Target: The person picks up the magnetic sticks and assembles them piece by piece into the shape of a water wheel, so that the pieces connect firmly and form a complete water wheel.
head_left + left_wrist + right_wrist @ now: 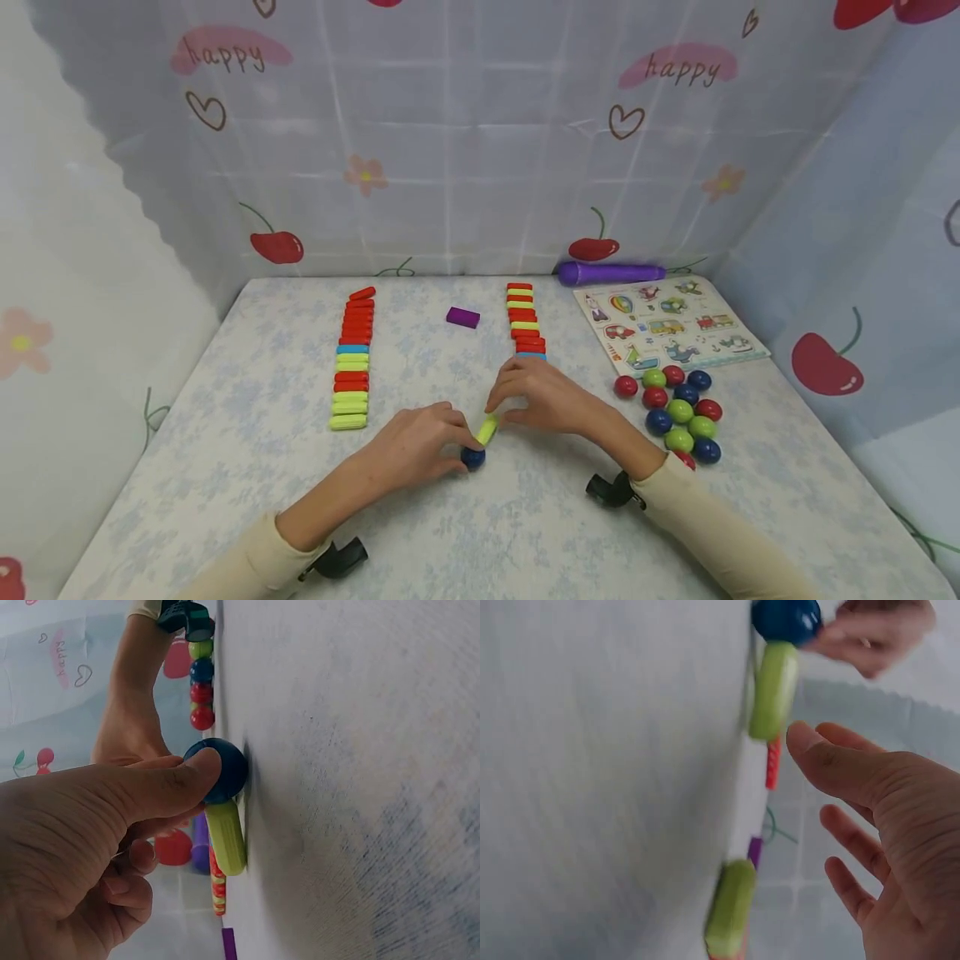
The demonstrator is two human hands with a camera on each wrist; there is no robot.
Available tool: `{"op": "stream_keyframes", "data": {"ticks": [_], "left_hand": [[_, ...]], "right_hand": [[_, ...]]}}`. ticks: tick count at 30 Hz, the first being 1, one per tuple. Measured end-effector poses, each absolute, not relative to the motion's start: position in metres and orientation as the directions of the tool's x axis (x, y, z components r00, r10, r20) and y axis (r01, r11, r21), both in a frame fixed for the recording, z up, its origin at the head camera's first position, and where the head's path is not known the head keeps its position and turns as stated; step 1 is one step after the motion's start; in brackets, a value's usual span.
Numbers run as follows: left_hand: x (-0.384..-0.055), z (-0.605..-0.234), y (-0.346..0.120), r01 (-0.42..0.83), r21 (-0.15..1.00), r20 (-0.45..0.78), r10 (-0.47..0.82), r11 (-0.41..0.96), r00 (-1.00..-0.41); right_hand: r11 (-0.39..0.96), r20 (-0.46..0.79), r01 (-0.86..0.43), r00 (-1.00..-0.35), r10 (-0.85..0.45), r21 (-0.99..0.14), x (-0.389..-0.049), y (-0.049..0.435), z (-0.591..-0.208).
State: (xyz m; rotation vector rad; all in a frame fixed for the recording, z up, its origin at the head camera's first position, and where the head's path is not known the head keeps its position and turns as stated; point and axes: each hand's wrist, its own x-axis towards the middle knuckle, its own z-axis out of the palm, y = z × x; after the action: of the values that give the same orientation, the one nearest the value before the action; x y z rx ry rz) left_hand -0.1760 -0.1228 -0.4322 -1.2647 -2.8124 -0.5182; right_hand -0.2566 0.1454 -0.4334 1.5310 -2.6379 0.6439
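Note:
My left hand (422, 446) pinches a dark blue ball (229, 771) between thumb and fingers, low on the table. Touching the ball is a yellow-green stick (487, 429), lying on the tabletop with its far end toward my right hand (543, 397). In the right wrist view, a small gap separates the right thumb and fingers from this stick (774, 691); they hold nothing. Another yellow-green stick (732, 907) lies below in that view. Just beyond the right hand, a row of red, yellow-green and blue sticks (522, 317) runs away, its near end hidden by the hand.
At the left is a longer row of coloured sticks (352, 350). A purple block (462, 317) lies between the rows. On the right are several red, green and blue balls (680, 411), a picture board (667, 321) and a purple rod with a rounded end (611, 273).

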Motion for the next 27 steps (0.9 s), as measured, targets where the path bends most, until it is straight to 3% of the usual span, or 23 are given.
{"op": "stream_keyframes", "data": {"ticks": [6, 10, 27], "left_hand": [[-0.176, -0.430, -0.125, 0.744, 0.300, 0.115, 0.751, 0.597, -0.650], [-0.175, -0.430, -0.125, 0.739, 0.294, 0.122, 0.743, 0.606, -0.658], [-0.178, -0.431, -0.125, 0.721, 0.311, 0.121, 0.727, 0.619, -0.676]], "right_hand": [[0.562, 0.222, -0.754, -0.645, -0.731, -0.342, -0.269, 0.176, -0.418], [0.632, 0.176, -0.709, -0.697, -0.695, -0.314, -0.273, 0.187, -0.419], [0.702, 0.169, -0.680, -0.733, -0.659, -0.211, -0.275, 0.186, -0.442]]}}
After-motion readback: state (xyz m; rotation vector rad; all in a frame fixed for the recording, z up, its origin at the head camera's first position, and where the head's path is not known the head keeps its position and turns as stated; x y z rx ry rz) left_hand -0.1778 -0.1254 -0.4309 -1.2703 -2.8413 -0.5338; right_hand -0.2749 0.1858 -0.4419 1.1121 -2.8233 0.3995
